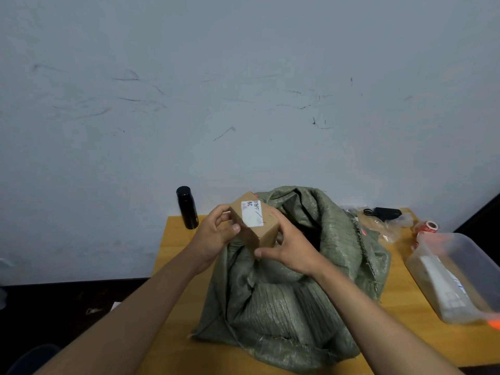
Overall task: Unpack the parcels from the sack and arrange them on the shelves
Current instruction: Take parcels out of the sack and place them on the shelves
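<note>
Up close, left hand and right hand both grip a cardboard parcel above the green sack. Black flask stands left on the surface; a plastic tub sits right.

The scene is dimly and evenly lit, with a cool grey cast. Soft shadows are cast under the sack. Slight softness and wide-angle bending are seen toward the edges.

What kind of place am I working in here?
Probably a small parcel-sorting or mailroom corner: a woven green sack on a wooden table, a labelled cardboard parcel held in both hands, and a roll of stickers.
</note>
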